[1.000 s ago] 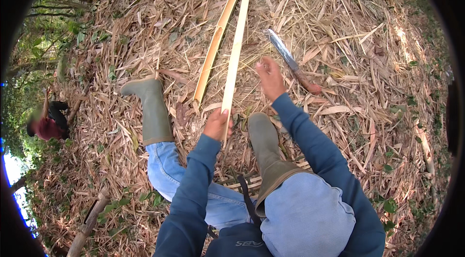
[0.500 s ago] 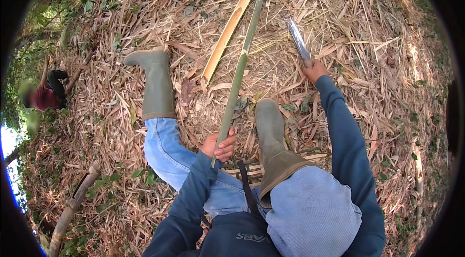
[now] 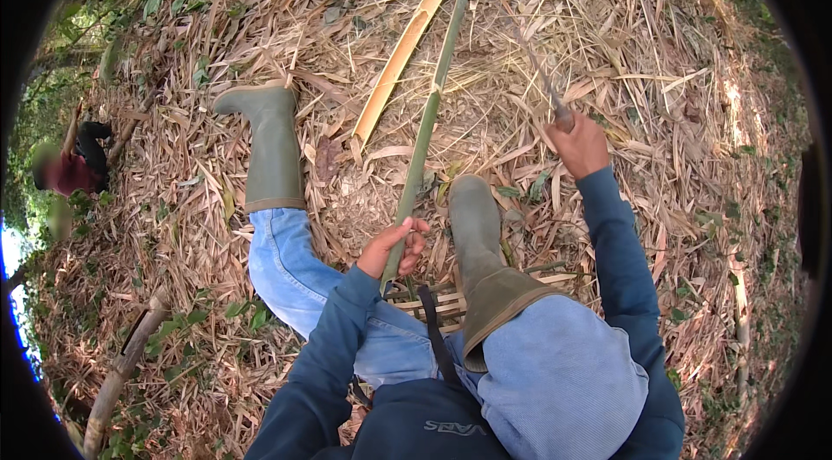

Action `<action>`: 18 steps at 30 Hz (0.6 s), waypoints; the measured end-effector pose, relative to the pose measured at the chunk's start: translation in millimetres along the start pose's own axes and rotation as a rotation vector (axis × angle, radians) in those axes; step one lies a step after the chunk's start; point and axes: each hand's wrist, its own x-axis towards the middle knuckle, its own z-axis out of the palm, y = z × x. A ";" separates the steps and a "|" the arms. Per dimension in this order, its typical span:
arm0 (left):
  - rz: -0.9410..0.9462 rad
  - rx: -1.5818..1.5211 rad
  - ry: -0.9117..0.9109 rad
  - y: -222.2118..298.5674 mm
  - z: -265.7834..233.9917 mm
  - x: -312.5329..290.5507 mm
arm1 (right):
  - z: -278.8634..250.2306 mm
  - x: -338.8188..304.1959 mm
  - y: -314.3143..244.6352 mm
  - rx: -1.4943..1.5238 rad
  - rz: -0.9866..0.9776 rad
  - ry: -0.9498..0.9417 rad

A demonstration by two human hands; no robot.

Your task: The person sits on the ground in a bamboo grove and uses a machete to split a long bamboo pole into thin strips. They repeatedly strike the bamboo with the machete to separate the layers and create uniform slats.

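A long green split bamboo strip (image 3: pixel 425 135) slants from near my lap away over the ground, a pale node partway along it. My left hand (image 3: pixel 386 252) is closed around its near end, the thumb lying on the strip and the fingers curled loosely at its right side. Out to the right, my right hand (image 3: pixel 579 145) grips the handle of a long-bladed knife (image 3: pixel 545 77). Its blade points away from me and appears thin, seen nearly edge-on, so its far end is hard to make out. The blade is apart from the bamboo.
Another split bamboo piece (image 3: pixel 394 70), pale inner face up, lies left of the strip. My boots (image 3: pixel 276 148) flank the near end. Pale slats (image 3: pixel 451 308) lie by my lap. A log (image 3: pixel 121 373) lies lower left; another person (image 3: pixel 74 165) is at far left. Dry leaves cover the ground.
My right hand has turned the knife from showing its broad shiny side to nearly edge-on, and moved slightly nearer. The left hand's fingers have loosened and shifted on the strip.
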 end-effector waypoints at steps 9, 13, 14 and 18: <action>0.152 0.778 0.487 -17.3 -6.5 7.1 | 28.7 -69.4 -45.2 -0.476 -0.342 -0.613; 0.195 1.002 0.547 -31.4 -1.0 3.3 | 45.9 -22.0 16.5 -0.516 -0.263 -0.328; 0.208 0.987 0.563 -27.0 2.2 -3.4 | 46.7 -23.1 0.9 -0.503 -0.249 -0.378; 0.350 1.072 0.629 -46.0 -6.3 -22.8 | 33.0 -41.9 -44.2 -0.634 -0.507 -0.728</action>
